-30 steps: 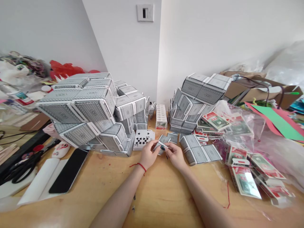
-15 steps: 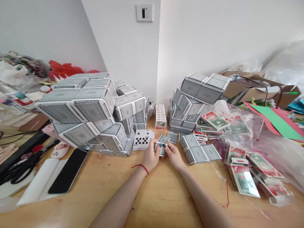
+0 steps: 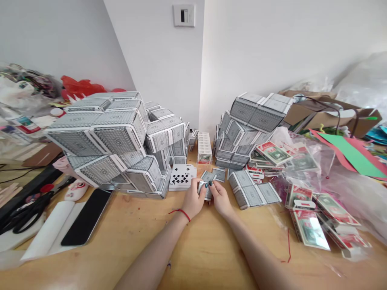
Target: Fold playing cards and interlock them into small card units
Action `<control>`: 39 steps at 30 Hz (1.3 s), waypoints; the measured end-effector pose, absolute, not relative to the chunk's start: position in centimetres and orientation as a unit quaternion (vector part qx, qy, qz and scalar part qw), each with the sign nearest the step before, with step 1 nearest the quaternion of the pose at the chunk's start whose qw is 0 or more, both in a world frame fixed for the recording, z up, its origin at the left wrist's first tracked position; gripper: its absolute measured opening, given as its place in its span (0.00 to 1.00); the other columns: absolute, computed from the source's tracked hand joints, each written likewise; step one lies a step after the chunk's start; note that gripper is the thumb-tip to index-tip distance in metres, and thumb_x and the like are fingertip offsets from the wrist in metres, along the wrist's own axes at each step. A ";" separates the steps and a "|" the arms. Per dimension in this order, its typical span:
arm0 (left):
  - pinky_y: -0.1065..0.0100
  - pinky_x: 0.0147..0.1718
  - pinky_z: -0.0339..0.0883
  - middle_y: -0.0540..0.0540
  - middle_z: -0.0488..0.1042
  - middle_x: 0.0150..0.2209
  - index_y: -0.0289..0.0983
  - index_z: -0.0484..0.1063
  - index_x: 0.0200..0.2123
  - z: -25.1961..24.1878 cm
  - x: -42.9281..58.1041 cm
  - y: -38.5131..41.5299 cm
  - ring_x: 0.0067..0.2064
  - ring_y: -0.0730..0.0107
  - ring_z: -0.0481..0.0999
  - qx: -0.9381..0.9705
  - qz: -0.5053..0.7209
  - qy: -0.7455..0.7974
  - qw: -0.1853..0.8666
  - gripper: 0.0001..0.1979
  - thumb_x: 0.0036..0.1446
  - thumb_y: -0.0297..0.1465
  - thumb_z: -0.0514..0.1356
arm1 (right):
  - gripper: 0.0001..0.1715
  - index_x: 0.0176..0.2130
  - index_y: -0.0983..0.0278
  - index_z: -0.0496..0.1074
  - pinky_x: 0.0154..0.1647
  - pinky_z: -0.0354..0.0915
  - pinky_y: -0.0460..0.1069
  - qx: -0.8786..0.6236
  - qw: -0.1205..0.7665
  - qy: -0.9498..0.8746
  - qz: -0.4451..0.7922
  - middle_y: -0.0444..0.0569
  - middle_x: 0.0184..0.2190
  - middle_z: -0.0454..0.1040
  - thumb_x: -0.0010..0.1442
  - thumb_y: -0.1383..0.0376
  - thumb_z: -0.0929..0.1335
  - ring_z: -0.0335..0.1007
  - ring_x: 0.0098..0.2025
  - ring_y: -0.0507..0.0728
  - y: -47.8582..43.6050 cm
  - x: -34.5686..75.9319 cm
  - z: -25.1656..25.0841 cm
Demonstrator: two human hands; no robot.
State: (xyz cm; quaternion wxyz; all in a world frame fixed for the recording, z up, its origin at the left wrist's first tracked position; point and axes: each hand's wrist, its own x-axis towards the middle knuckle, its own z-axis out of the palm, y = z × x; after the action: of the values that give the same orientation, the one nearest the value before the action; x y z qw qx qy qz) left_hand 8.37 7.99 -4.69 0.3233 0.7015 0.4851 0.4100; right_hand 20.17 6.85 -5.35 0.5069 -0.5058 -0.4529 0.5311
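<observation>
Both my hands meet at the middle of the wooden table [image 3: 199, 245]. My left hand [image 3: 193, 200], with a red string at the wrist, and my right hand [image 3: 220, 198] pinch a small folded piece of grey-backed playing cards [image 3: 206, 189] between them, fingers closed on it. A face-up stack showing a spade card [image 3: 181, 177] lies just left of my hands. Loose folded grey cards [image 3: 219, 174] lie right behind them. A joined block of grey cards [image 3: 255, 194] lies to the right.
A large structure of grey card blocks [image 3: 105, 137] stands at left, a smaller one [image 3: 250, 125] at back right. Red-green card packs [image 3: 311, 229] and plastic wrap spread at right. A black phone [image 3: 87, 217], white paper, and scissors [image 3: 21, 217] lie at left.
My hands moved slightly away from me and closer together on the folded card piece, turning it between the fingers. Everything else stayed in place.
</observation>
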 end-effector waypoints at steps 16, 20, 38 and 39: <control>0.72 0.26 0.58 0.49 0.69 0.26 0.36 0.63 0.31 -4.8 8.5 8.5 0.27 0.72 0.69 0.696 0.385 0.536 0.284 0.09 0.56 0.34 0.48 | 0.18 0.29 0.64 0.63 0.23 0.55 0.44 -0.556 0.476 -0.569 0.375 0.43 0.20 0.62 0.58 0.54 0.57 0.57 0.23 0.51 6.3 19.7 -4.5; 0.73 0.24 0.57 0.50 0.68 0.24 0.37 0.62 0.30 -4.7 8.5 8.3 0.25 0.74 0.67 0.708 0.383 0.531 0.263 0.09 0.56 0.36 0.48 | 0.20 0.27 0.64 0.62 0.17 0.53 0.43 -0.530 0.496 -0.517 0.453 0.39 0.15 0.58 0.57 0.52 0.57 0.53 0.17 0.49 6.4 19.6 -4.7; 0.75 0.21 0.52 0.53 0.62 0.19 0.36 0.62 0.28 -4.8 8.4 8.3 0.21 0.76 0.62 0.684 0.414 0.527 0.289 0.11 0.56 0.36 0.47 | 0.24 0.25 0.66 0.64 0.18 0.53 0.44 -0.523 0.503 -0.491 0.481 0.42 0.16 0.61 0.54 0.48 0.59 0.54 0.19 0.49 6.9 19.7 -5.3; 0.75 0.21 0.52 0.53 0.62 0.19 0.36 0.63 0.29 -4.8 8.4 8.3 0.21 0.76 0.62 0.680 0.413 0.529 0.294 0.10 0.56 0.36 0.48 | 0.23 0.25 0.66 0.64 0.21 0.55 0.44 -0.522 0.508 -0.498 0.471 0.43 0.19 0.63 0.55 0.49 0.59 0.56 0.21 0.50 6.8 19.6 -5.3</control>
State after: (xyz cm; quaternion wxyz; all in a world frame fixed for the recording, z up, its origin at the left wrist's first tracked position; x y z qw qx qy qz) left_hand 8.43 8.34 -4.78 0.2942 0.6804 0.5289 0.4132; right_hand 19.65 6.84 -5.32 0.5078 -0.5217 -0.4980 0.4711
